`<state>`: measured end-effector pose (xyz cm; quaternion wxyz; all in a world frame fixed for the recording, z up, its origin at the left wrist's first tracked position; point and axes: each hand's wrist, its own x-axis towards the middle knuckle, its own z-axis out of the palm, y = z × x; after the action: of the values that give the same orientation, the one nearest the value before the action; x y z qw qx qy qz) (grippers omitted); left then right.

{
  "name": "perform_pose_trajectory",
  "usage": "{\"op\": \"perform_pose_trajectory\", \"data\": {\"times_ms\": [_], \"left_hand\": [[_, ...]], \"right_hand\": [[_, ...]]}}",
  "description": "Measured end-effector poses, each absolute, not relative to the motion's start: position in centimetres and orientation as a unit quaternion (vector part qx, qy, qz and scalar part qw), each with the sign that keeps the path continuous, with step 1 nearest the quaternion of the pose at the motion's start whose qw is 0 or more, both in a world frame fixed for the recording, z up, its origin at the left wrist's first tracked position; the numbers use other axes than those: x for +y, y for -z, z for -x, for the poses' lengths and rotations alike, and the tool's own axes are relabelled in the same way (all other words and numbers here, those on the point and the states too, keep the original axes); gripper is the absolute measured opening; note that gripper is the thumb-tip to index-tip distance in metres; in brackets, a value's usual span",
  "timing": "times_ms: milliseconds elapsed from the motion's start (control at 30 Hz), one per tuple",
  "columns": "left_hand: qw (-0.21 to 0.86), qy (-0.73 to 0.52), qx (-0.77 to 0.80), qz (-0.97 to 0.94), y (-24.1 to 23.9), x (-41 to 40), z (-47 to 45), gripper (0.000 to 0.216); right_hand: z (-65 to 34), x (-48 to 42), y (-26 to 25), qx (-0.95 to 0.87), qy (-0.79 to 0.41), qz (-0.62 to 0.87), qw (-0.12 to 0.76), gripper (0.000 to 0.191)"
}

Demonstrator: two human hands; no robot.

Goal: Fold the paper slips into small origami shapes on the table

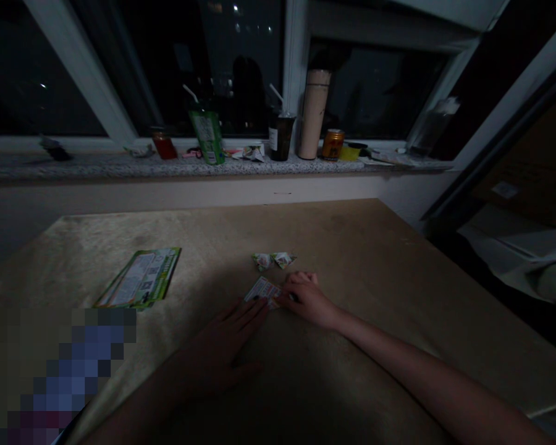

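Note:
A small piece of printed paper, partly covered by my fingers, lies on the tabletop between my hands. My left hand rests flat, its outstretched fingertips on the paper's near left edge. With curled fingers, my right hand pinches the paper's right side. Just beyond are two small folded paper pieces with green and white print, side by side. A stack of green and white printed sheets lies to the left, apart from both hands.
Along the windowsill behind the table stand a green cup with a straw, a dark cup, a beige thermos, an orange can and a red jar. A blurred-out patch covers the lower left.

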<state>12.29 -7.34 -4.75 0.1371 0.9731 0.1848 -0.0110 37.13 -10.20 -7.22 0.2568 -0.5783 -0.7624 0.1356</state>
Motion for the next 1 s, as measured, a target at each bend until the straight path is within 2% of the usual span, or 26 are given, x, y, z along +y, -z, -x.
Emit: {"op": "perform_pose_trajectory", "data": {"times_ms": [633, 1000], "left_hand": [[0.135, 0.007, 0.193, -0.972, 5.06, -7.27, -12.32, 0.087], [0.127, 0.002, 0.200, -0.972, 4.73, -7.51, -12.57, 0.082]], "right_hand": [[-36.75, -9.81, 7.85, -0.758, -0.093, 0.598, 0.241, 0.025], [-36.56, -9.89, 7.55, -0.754, -0.084, 0.604, 0.245, 0.025]]}}
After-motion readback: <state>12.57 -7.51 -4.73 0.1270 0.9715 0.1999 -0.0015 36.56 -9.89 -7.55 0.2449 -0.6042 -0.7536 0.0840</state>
